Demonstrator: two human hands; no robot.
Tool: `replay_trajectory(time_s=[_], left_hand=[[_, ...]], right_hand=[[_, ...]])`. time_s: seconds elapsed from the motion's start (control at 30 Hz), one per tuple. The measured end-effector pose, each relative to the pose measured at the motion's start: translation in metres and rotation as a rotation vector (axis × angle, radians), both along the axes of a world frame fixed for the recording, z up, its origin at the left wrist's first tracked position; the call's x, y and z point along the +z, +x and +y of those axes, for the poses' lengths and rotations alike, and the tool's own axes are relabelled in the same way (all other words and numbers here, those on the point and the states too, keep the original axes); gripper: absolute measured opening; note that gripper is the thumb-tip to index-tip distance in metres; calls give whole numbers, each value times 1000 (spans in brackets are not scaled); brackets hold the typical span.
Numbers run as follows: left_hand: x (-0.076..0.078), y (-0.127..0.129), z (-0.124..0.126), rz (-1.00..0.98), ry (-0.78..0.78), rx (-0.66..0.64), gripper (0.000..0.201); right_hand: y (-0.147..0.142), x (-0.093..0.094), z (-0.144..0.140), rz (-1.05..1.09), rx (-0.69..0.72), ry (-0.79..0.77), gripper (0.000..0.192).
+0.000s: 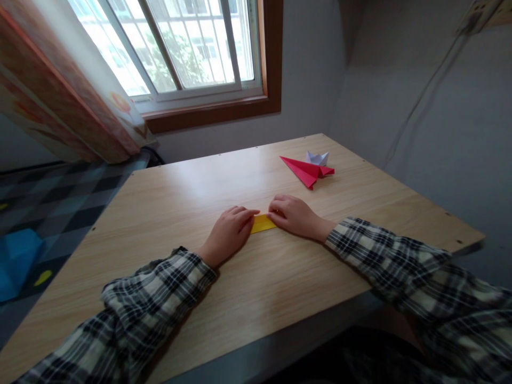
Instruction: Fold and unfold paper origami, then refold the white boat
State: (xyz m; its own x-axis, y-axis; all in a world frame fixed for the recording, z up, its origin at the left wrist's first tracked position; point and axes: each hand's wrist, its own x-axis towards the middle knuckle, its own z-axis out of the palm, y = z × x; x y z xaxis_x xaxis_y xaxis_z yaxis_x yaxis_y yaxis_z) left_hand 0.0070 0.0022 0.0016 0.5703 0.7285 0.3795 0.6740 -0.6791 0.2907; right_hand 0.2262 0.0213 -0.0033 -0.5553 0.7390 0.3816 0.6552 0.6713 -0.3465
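A narrow strip of folded yellow paper lies on the wooden table, with only its middle showing. My left hand covers the strip's left end, fingers bent together over it. On the other end, my right hand pinches the paper between thumb and curled fingers. Beyond my right hand rests a red paper plane, its nose toward the far left. Just behind the plane stands a white folded paper boat.
The wooden tabletop reaches toward the wall below a barred window. To the left is a checked dark cloth surface with a blue paper piece on it. A patterned curtain hangs at the far left.
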Motion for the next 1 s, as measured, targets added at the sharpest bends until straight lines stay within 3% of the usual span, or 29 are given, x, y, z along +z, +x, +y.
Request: replay_trajectory(time_s=[0.23,0.67,1.0], left_hand=[[-1,-1,1,43,16,-56,31],[4,-2,-5,265,130,-10,29],[4,-2,-6,207,98,-10,29]], right_hand=[[-7,-1,0,-10,-55,-15,13],[0,4,-5,-92,12,19,20],[-1,6,-7,-54,14,0,15]])
